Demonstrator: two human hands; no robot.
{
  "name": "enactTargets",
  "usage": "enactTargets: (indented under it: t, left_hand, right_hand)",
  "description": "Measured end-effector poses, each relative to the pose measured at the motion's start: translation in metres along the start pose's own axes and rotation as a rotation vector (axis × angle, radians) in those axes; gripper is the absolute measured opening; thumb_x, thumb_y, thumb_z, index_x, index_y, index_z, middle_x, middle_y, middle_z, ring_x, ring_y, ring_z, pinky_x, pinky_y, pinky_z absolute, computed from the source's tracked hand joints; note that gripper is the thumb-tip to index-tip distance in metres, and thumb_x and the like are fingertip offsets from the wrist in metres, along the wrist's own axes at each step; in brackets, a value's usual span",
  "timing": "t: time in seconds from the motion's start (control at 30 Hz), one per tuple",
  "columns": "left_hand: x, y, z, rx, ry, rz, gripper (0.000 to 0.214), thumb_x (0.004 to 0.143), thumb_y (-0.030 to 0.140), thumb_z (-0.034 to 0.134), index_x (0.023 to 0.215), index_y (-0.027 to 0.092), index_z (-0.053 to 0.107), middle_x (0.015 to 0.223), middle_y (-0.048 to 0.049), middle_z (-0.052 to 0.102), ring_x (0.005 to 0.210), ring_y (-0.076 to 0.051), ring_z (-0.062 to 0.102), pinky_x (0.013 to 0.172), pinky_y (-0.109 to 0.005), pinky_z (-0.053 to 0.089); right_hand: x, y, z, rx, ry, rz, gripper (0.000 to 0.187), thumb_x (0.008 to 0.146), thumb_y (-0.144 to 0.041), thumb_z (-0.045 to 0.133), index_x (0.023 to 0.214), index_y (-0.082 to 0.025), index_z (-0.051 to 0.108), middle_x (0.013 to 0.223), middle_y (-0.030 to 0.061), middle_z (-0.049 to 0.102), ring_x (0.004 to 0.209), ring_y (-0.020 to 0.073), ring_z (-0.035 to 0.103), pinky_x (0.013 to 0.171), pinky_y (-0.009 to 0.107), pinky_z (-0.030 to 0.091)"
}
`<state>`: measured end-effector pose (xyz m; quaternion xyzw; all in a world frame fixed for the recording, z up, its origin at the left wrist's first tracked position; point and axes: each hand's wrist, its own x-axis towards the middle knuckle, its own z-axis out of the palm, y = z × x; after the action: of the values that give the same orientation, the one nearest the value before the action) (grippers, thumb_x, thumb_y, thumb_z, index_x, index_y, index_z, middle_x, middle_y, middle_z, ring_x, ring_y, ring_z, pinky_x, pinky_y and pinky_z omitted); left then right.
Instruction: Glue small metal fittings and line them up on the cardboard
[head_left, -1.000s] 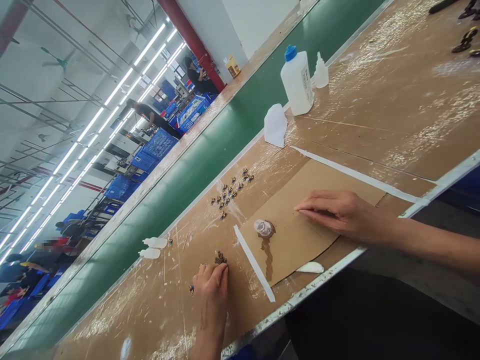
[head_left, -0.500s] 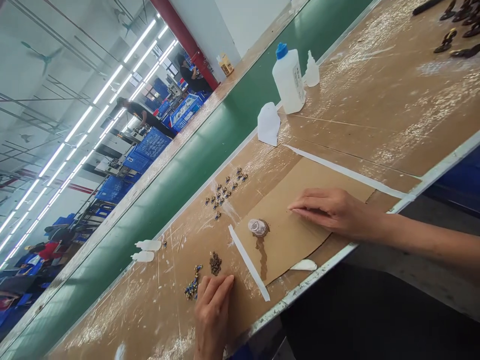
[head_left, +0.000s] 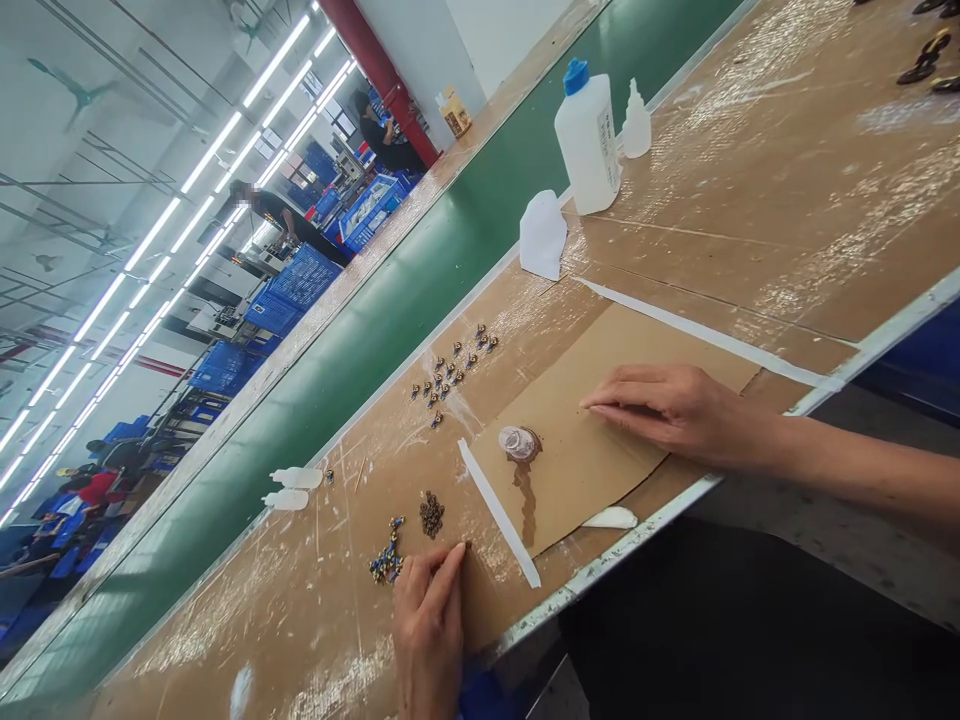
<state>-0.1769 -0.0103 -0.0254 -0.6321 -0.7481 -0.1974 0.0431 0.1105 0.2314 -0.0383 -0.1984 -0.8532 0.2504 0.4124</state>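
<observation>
My left hand (head_left: 429,620) lies on the brown worktable (head_left: 765,170), fingers stretched out together, its fingertips beside a small heap of blue-and-gold parts (head_left: 385,562) and a dark brown cluster of tiny parts (head_left: 431,512). It holds nothing that I can see. My right hand (head_left: 675,410) rests flat, fingers extended, on a sheet of cardboard (head_left: 600,400). A small round lump of glue (head_left: 519,441) sits on that sheet left of my right hand. Several more small gold-and-blue parts (head_left: 450,372) are spread out farther back.
A white bottle with a blue cap (head_left: 588,140) and a small dropper bottle (head_left: 637,125) stand at the back. Two small white bottles (head_left: 291,488) lie near the green conveyor belt (head_left: 420,290). White tape strips (head_left: 498,510) edge the cardboard. People work by blue crates (head_left: 300,285) beyond.
My left hand has slid back toward me, uncovering the blue-and-gold parts. My right hand has stayed on the cardboard.
</observation>
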Motion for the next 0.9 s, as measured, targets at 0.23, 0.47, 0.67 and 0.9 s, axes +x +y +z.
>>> enactTargets:
  t: [0.23,0.47,0.67,0.9]
  left_hand:
    - [0.001,-0.001,-0.004,0.069,-0.002,0.087,0.048,0.082,0.019,0.056,0.118,0.052,0.056,0.090,0.0034,0.068,0.084,-0.019,0.064,0.076,-0.038,0.056]
    - [0.001,0.004,-0.005,0.078,-0.021,0.074,0.041,0.082,0.022,0.055,0.113,0.049,0.061,0.090,0.0023,0.069,0.083,-0.020,0.065,0.075,-0.038,0.056]
    - [0.001,-0.010,-0.013,0.100,-0.031,-0.054,0.028,0.084,0.030,0.053,0.105,0.042,0.066,0.093,0.0035,0.070,0.089,-0.020,0.063,0.082,-0.040,0.052]
    - [0.039,-0.046,-0.033,0.206,-0.013,-0.286,0.022,0.083,0.036,0.051,0.090,0.028,0.070,0.095,-0.0040,0.071,0.090,-0.027,0.063,0.082,-0.044,0.049]
  right_hand:
    - [0.000,0.001,0.001,-0.011,-0.002,-0.003,0.024,0.092,-0.028,0.046,0.095,-0.017,0.067,0.087,0.0062,0.067,0.080,0.0148,0.063,0.071,0.027,0.048]
    - [0.001,-0.001,0.000,-0.021,-0.009,0.007,0.024,0.092,-0.027,0.046,0.094,-0.017,0.067,0.086,0.0056,0.067,0.078,0.0146,0.063,0.069,0.026,0.049]
    - [0.000,-0.001,-0.001,0.009,-0.011,0.014,0.023,0.092,-0.027,0.046,0.093,-0.018,0.067,0.087,0.0050,0.067,0.079,0.0148,0.063,0.070,0.027,0.049]
    - [-0.003,0.004,0.003,0.012,-0.017,0.005,0.020,0.092,-0.027,0.048,0.096,-0.018,0.065,0.090,0.0041,0.066,0.082,0.0145,0.062,0.072,0.027,0.048]
